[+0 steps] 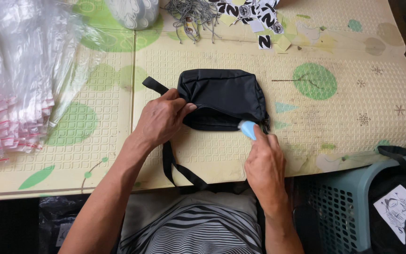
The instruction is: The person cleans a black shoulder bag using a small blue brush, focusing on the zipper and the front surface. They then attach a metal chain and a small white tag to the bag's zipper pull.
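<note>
A small black fabric pouch bag [224, 96] lies on the cream mat [306, 141] in front of me, its black strap [171, 164] trailing off the near edge. My left hand [161, 117] grips the bag's left end, thumb on top. Held in my right hand [265, 164] is a small light-blue tool [247, 128], whose tip touches the bag's lower right corner by the zipper end.
A pile of clear zip bags [15, 89] covers the left of the mat. At the far edge lie grey cords [193, 16] and black-and-white paper tags [254, 16]. A teal plastic basket [341, 207] holding dark bags stands at my lower right.
</note>
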